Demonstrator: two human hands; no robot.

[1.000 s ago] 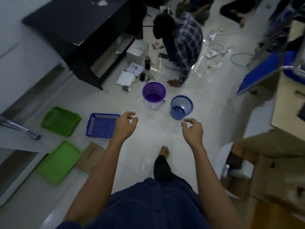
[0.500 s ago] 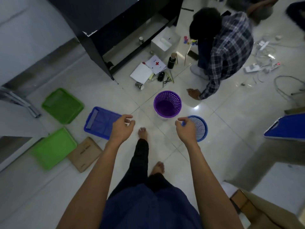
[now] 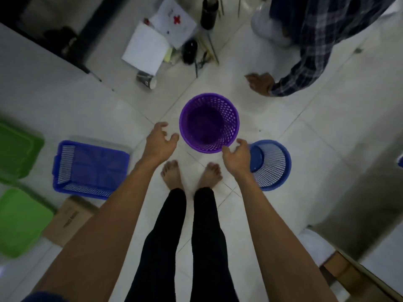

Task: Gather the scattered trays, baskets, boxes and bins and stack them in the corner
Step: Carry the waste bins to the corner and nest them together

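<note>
Reaching with loose, spread, empty fingers, the left hand (image 3: 161, 140) and right hand (image 3: 236, 155) are on each side of the purple basket (image 3: 229, 127) on the floor just past the toes, and a clumsy grab could tip it into the blue basket (image 3: 272, 168) close by.

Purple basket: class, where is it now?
Head view, centre: the purple basket stands upright on the floor between the left hand and right hand, the blue bin at its right.

Looks like some office-type workroom, going by the white tile floor (image 3: 316, 153), dark desk (image 3: 91, 29), loose papers (image 3: 145, 49), a cardboard box (image 3: 69, 221) and a purple mesh wastebasket (image 3: 229, 118).
</note>
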